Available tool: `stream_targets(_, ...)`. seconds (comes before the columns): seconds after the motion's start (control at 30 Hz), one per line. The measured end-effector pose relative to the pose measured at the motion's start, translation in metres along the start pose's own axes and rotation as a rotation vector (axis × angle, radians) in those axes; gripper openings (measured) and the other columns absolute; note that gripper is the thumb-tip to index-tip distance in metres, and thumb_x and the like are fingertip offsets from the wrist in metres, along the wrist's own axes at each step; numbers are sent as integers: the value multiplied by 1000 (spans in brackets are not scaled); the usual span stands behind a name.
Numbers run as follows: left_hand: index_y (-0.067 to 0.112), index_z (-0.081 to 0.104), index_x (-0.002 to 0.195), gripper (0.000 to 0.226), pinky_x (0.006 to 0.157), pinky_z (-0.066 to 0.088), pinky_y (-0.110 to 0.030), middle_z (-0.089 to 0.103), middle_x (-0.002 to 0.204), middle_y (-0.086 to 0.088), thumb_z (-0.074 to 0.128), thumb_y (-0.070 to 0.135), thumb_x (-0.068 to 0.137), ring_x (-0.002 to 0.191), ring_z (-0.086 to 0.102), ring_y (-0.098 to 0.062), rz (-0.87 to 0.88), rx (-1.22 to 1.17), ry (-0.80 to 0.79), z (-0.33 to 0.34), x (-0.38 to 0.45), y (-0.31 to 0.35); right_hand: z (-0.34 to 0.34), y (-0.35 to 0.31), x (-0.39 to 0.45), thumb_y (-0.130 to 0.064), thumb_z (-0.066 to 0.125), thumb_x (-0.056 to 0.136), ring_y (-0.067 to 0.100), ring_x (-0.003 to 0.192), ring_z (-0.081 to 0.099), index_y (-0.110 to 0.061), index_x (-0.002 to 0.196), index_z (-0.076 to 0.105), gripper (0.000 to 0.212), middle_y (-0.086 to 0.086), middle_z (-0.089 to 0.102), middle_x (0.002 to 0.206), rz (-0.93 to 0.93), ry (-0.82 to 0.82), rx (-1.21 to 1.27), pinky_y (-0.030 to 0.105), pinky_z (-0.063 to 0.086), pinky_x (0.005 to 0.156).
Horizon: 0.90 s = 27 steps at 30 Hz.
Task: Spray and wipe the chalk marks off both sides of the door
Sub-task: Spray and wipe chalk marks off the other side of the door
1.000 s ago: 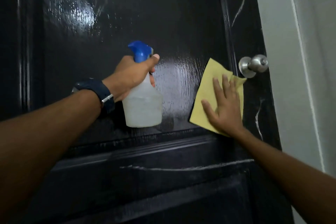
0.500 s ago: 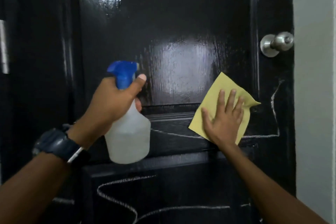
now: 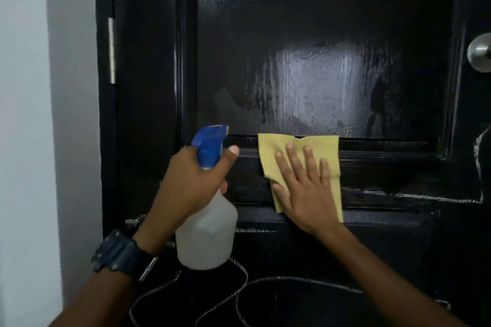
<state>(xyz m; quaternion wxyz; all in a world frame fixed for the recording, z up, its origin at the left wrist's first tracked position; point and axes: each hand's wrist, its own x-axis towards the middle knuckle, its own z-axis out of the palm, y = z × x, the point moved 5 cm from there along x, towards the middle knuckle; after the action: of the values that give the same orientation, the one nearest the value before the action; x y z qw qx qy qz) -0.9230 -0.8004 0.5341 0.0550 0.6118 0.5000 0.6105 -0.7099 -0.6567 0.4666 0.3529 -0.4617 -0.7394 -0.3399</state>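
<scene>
Nearest the camera, the left hand (image 3: 191, 186), a watch (image 3: 121, 253) on its wrist, gripped the neck of the spray bottle (image 3: 206, 231), fingers curled round it and thumb laid along the blue nozzle, probably so another squirt could follow without regripping. Just right of the bottle, the right hand (image 3: 305, 191) lay flat with fingers spread, pressing the yellow cloth (image 3: 297, 145) against the door (image 3: 148, 114) on the rail below the upper panel, a hold that spread pressure across the cloth for wiping. Below the bottle, looping chalk marks (image 3: 239, 297) remained on the lower panel, and more streaked the rail right of the cloth, so this side looked unfinished. Above the cloth, the upper panel shone wet and streaked. Far right of it sat the knob (image 3: 481, 52); left of the bottle, a hinge (image 3: 112, 50).
</scene>
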Motion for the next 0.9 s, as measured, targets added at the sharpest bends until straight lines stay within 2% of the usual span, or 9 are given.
stream_targets(0.13, 6, 66, 75, 39, 51, 44, -8, 68, 57, -9, 66, 42, 90, 49, 64, -9, -47, -20, 34, -24, -14, -36, -1, 17, -6, -63, 16, 100, 31, 156, -2, -35, 160, 18, 66, -4, 4, 170, -71, -68, -39, 61, 11, 120)
stream_targets(0.23, 8, 64, 71, 40, 50, 49, -18, 67, 56, -7, 67, 45, 87, 48, 64, -11, -62, 41, 59, -40, -20, -64, -4, 1, -3, -57, 11, 103, 30, 155, -12, -42, 159, 10, 58, -9, -4, 169, -75, -94, 7, 65, 3, 119)
stream_targets(0.33, 15, 63, 65, 44, 61, 57, -32, 66, 54, -2, 65, 54, 84, 51, 65, -11, -79, 92, 67, -55, -16, -84, -8, -52, 17, -56, 8, 105, 33, 155, -6, -45, 158, 12, 55, -13, 3, 168, -277, -80, -12, 67, 6, 118)
stream_targets(0.4, 17, 62, 62, 45, 63, 57, -36, 66, 55, 1, 64, 58, 81, 54, 66, -12, -64, 76, 104, -64, -12, -85, -1, -109, 35, -60, 10, 104, 36, 155, -1, -43, 158, 18, 57, -11, 9, 168, -419, -88, -21, 66, 6, 118)
stream_targets(0.5, 15, 62, 62, 44, 59, 50, -31, 66, 56, -2, 62, 54, 83, 54, 63, -13, -15, 84, 143, -74, -12, -82, 10, -179, 62, -67, 13, 100, 40, 154, -2, -41, 157, 21, 64, -4, 9, 169, -472, -40, -17, 68, 4, 118)
stream_targets(0.57, 11, 64, 63, 45, 60, 49, -31, 66, 57, -5, 63, 49, 86, 53, 63, -15, -1, 75, 130, -80, -12, -85, 16, -192, 69, -67, 19, 99, 41, 154, -2, -39, 159, 18, 66, 0, 7, 169, -436, 10, -73, 68, 6, 117)
stream_targets(0.67, 8, 65, 65, 47, 54, 49, -24, 66, 54, -3, 62, 51, 85, 48, 62, -9, -1, 60, 93, -89, -10, -94, 20, -167, 56, -67, 35, 97, 37, 155, 4, -35, 160, 16, 73, 1, 7, 169, -426, 52, -155, 63, 12, 119)
stream_targets(0.77, 13, 63, 71, 40, 50, 44, -9, 65, 52, 1, 63, 49, 88, 47, 61, -2, -13, 67, 25, -95, -8, -101, 17, -135, 34, -66, 41, 97, 36, 155, 7, -33, 160, 18, 75, 2, 10, 169, -444, 82, -221, 63, 16, 119)
stream_targets(0.9, 12, 63, 71, 41, 51, 43, -6, 65, 52, 1, 62, 49, 89, 49, 62, -4, -37, 85, 50, -111, -2, -110, 17, -144, 40, -65, 41, 97, 40, 154, 9, -32, 160, 22, 74, 3, 13, 168, -456, 89, -239, 67, 16, 117)
